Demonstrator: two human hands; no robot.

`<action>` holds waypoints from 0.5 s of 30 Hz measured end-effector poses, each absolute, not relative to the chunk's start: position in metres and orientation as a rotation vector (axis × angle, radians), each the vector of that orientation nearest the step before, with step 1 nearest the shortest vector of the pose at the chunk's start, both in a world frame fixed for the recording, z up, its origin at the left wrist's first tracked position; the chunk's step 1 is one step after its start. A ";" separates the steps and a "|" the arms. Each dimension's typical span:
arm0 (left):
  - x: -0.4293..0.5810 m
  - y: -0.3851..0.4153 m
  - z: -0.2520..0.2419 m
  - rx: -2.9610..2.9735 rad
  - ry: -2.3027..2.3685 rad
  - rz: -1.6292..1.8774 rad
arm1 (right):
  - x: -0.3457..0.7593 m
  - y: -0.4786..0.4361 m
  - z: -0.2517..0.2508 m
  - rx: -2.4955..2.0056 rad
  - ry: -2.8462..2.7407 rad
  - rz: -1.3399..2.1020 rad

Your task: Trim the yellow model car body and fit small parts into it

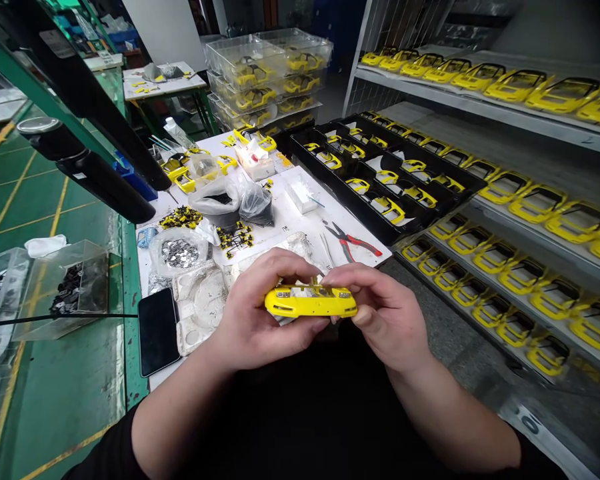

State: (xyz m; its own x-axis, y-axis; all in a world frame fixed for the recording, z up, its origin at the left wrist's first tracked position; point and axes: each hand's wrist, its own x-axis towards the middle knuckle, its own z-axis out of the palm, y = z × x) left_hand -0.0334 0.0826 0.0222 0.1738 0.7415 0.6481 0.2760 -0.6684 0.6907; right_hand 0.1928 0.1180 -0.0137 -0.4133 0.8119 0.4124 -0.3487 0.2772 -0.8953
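A yellow toy car body [313,307] is held up over the near edge of the white table, one end turned toward me. My left hand [260,310] wraps its left side, thumb along the underside and fingers over the top. At its right end, my right hand [390,310] grips it between thumb and fingers. The fingertips of both hands come close together over the top, and what they touch there is partly hidden. Just beyond lies a worn whitish moulded tray [203,303]. Red-handled pliers [353,241] and tweezers [327,249] rest on the table.
Bags of silver pieces [180,253] and black parts [220,200] stand on the table near small yellow-black parts [235,239]. A phone [159,332] lies left. Black trays [395,230] and a rack [555,123] of yellow car bodies stand right. A black tool [107,183] hangs at upper left.
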 end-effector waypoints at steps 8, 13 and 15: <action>-0.035 0.085 0.020 2.082 0.954 1.492 | 0.204 0.125 -0.003 -0.523 -1.629 1.328; -0.033 0.085 0.020 2.130 0.921 1.492 | 0.204 0.138 0.025 -0.601 -1.774 1.223; -0.032 0.084 0.017 2.141 0.900 1.478 | 0.200 0.141 0.039 -0.646 -1.840 1.254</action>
State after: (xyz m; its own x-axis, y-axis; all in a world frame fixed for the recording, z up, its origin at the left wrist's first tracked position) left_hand -0.0316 0.0845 0.0175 0.2391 0.6931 0.6800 0.2862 -0.7195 0.6328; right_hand 0.1996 0.1414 0.0391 -0.5495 0.7681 0.3288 -0.0250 0.3782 -0.9254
